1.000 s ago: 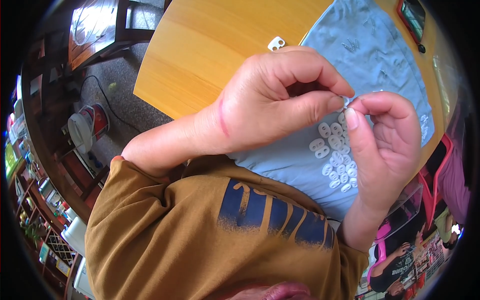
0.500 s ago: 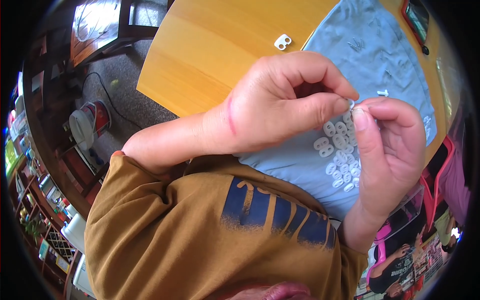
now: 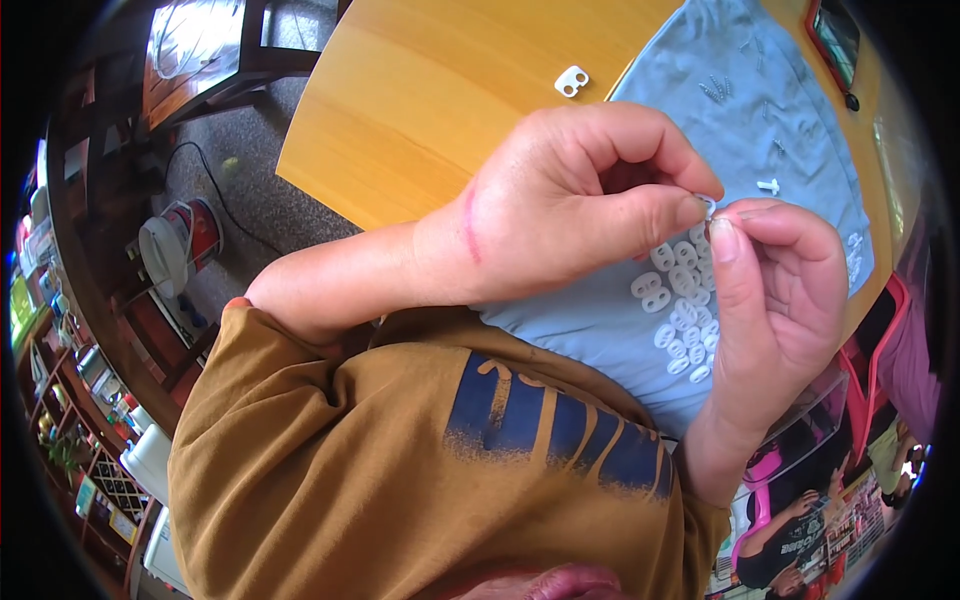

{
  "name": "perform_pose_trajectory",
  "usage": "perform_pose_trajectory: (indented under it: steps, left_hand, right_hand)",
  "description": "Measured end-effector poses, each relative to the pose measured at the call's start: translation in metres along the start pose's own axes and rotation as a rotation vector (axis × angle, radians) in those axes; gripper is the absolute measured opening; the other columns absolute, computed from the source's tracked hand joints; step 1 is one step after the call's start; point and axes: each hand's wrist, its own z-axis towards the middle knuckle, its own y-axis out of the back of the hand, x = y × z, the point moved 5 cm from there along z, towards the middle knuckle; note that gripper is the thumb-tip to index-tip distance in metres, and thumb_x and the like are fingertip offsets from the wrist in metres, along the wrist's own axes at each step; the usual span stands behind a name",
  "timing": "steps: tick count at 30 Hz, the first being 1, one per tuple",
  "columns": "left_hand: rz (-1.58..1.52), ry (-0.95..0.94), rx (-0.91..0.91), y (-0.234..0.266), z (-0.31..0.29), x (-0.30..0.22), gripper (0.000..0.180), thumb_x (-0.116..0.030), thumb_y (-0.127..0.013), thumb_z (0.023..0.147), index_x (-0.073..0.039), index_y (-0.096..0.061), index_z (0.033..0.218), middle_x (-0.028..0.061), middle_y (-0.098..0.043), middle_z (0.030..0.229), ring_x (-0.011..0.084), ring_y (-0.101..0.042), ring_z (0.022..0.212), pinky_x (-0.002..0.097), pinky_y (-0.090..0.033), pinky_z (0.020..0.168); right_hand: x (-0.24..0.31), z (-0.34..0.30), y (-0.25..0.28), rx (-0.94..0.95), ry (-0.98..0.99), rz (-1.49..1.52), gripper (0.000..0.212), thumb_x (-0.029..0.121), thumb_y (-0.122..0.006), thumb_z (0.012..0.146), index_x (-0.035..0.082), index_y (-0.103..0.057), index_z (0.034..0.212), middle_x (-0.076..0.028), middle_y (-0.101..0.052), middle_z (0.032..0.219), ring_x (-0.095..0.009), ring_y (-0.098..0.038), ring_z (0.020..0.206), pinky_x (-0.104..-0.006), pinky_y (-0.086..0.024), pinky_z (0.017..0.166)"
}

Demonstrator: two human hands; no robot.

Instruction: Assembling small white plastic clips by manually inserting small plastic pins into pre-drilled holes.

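My left hand (image 3: 580,205) and my right hand (image 3: 775,290) meet fingertip to fingertip above a light blue cloth (image 3: 740,130). Between their thumbs and forefingers they pinch a tiny white plastic piece (image 3: 708,205), mostly hidden by the fingers. Below the fingers lies a heap of several small white two-hole plastic pieces (image 3: 680,310) on the cloth. One more white two-hole piece (image 3: 572,81) lies alone on the bare wooden table (image 3: 430,100).
Small metal pins (image 3: 715,90) and a white T-shaped bit (image 3: 768,186) lie further up the cloth. A dark phone (image 3: 838,35) rests at the table's far corner. A red and white appliance (image 3: 175,245) stands on the floor to the left, next to shelves.
Both hands have stayed pinched together and shifted slightly; the fingertips have closed more tightly over the small white piece.
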Motion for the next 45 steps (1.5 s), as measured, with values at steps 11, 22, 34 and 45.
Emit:
perform_pose_trajectory:
  steps: [11,22,34,45]
  left_hand:
    - [0.002,0.031,-0.007,0.000,0.000,0.001,0.010,-0.006,-0.059,0.082,0.001,-0.060,0.089,-0.0004,-0.057,0.070,0.0030,-0.051,0.062,0.0170,-0.043,0.055]
    - [0.013,0.022,-0.014,0.000,-0.002,-0.001,0.010,-0.006,-0.060,0.082,0.001,-0.060,0.089,-0.0009,-0.057,0.073,0.0027,-0.052,0.066,0.0168,-0.044,0.058]
    - [0.035,0.007,0.002,-0.001,-0.003,0.002,0.009,-0.004,-0.059,0.081,0.001,-0.060,0.088,0.0002,-0.057,0.074,0.0054,-0.053,0.070,0.0194,-0.045,0.062]
    - [0.213,-0.191,0.002,-0.002,-0.003,-0.003,0.007,-0.003,-0.061,0.078,0.000,-0.061,0.085,0.0031,-0.057,0.073,0.0086,-0.054,0.070,0.0215,-0.044,0.060]
  right_hand:
    - [0.001,-0.004,-0.001,-0.055,0.001,0.061,0.021,-0.014,-0.056,0.075,-0.003,-0.051,0.093,-0.011,-0.056,0.088,-0.015,-0.054,0.080,-0.0240,-0.044,0.074]
    - [0.008,-0.005,-0.004,-0.041,0.276,-0.260,0.023,-0.014,-0.060,0.071,-0.001,-0.054,0.088,-0.011,-0.060,0.082,-0.020,-0.059,0.073,-0.0264,-0.047,0.067]
    - [0.000,-0.007,-0.003,-0.002,0.080,-0.072,0.021,-0.014,-0.058,0.074,-0.002,-0.053,0.090,-0.012,-0.058,0.085,-0.016,-0.056,0.077,-0.0247,-0.046,0.071]
    - [-0.009,-0.012,0.001,-0.077,-0.237,0.255,0.015,-0.007,-0.058,0.079,-0.004,-0.051,0.092,-0.010,-0.059,0.086,-0.012,-0.056,0.078,-0.0207,-0.046,0.072]
